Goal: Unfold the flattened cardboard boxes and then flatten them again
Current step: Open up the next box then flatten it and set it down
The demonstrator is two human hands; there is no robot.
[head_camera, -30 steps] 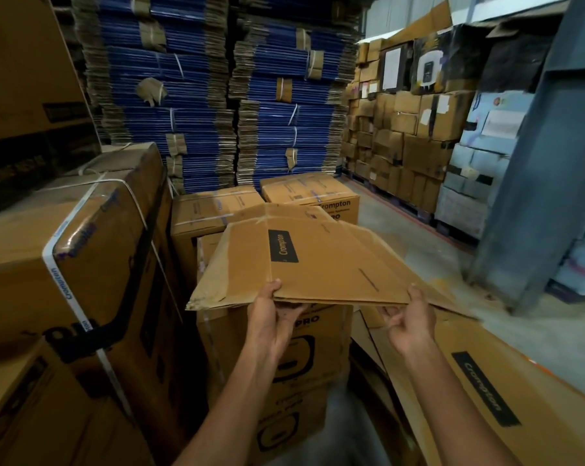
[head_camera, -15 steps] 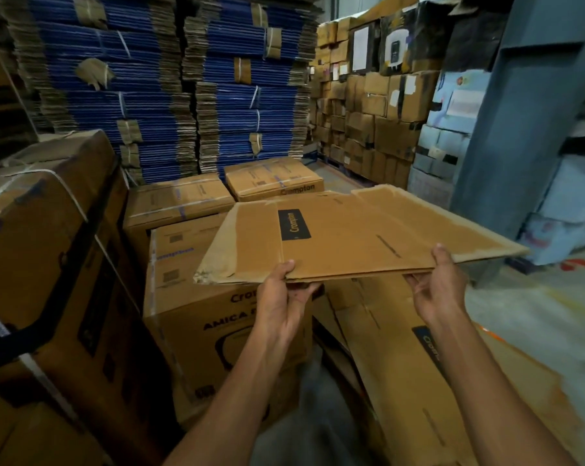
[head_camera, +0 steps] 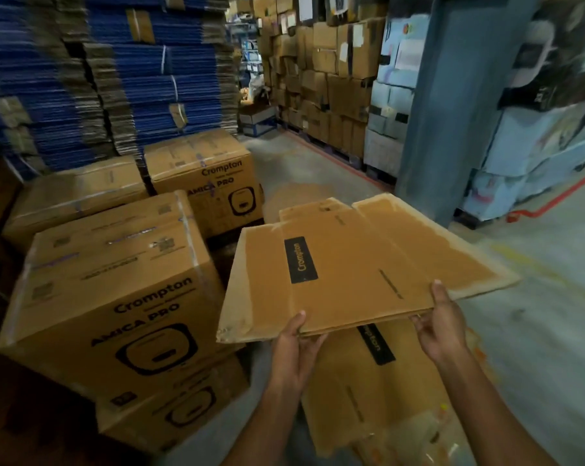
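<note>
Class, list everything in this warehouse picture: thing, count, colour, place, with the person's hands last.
held flattened box: one, brown, centre, in both hands
flattened box on floor: at least one, brown, below the held one
sealed cartons: four, brown, left
flat-pack stacks: several, blue, rear left
stacked cartons: many, brown, rear centre
pale cartons: many, light blue, right
pillar: one, blue-grey, right of centre
left hand: one, grips near edge
right hand: one, grips near edge

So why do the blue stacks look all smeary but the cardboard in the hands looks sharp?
In the head view the blue stacks are streaked by motion blur; the flattened box gripped by the left hand and right hand looks fairly sharp; the pillar leans, probably from the wide lens.
</note>
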